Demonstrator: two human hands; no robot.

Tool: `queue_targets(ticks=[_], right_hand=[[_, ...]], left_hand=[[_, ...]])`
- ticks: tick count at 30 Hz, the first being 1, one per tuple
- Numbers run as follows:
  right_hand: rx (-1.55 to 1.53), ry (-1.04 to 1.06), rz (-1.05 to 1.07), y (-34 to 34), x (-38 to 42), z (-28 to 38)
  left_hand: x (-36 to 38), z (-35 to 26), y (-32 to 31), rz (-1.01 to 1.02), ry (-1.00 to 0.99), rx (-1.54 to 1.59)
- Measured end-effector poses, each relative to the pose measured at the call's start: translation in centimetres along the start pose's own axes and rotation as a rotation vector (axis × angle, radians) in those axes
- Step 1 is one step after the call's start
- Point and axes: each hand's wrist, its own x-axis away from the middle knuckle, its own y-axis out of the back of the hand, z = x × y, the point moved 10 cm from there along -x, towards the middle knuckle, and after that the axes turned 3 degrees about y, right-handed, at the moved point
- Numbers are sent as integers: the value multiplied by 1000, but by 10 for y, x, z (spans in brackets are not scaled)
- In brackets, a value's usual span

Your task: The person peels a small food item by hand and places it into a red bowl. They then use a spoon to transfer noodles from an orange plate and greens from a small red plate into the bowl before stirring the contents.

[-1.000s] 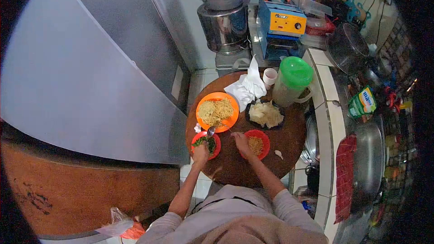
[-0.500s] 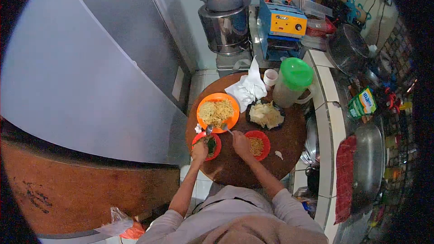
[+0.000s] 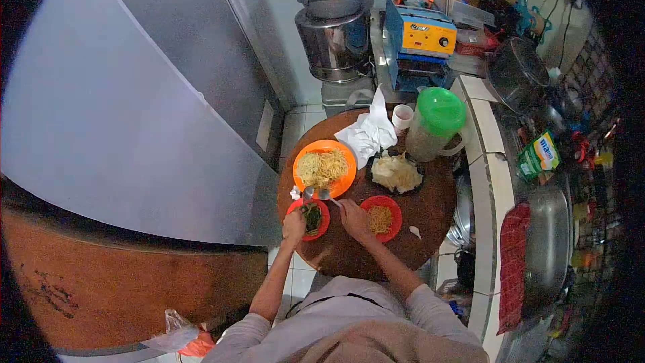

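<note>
My left hand [image 3: 293,226] is closed around a metal spoon [image 3: 308,192], whose head points up toward the orange plate. It rests over the left side of a red bowl [image 3: 326,220] with dark green leafy food inside. My right hand [image 3: 354,220] grips a second metal spoon [image 3: 324,193], tilted left so the two spoon heads lie close together by the plate's near rim. Noodles [image 3: 322,167] sit on the orange plate [image 3: 351,178]. To the right of my right hand stands another red bowl [image 3: 398,218] holding small brownish-yellow pieces.
On the round brown table [image 3: 349,255] are crumpled white paper [image 3: 369,133], a white cup [image 3: 402,117], a green-lidded pitcher [image 3: 440,113] and a dark dish of pale crackers [image 3: 397,171]. A tiled counter [image 3: 484,181] borders the right. A blue-and-yellow machine [image 3: 423,33] stands behind.
My right hand has moved slightly left with its spoon, bringing that spoon head near the left one. My left hand has shifted slightly left, showing more of the leafy food.
</note>
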Motion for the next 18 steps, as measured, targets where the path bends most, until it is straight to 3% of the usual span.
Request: queue_targets(ticks=[1,5,10,14,16,18], right_hand=[[-60,107,-77,6,0,9],[-66,107,18,-4,0,10],[39,-218,108,-20,3,-28],[-51,-53,-9,-13,1,-17],[-251,-336,134,-38,4,-47],[-381,-355,111,-47,2,-56]], left_hand=[[1,-2,0,1,-1,-1],[2,-4,-1,-9,1,-9],[5,-10,3,1,-24,1],[10,-16,10,-23,-8,-1],[10,-18,13,-23,3,10],[10,-15,12,-21,67,-27]])
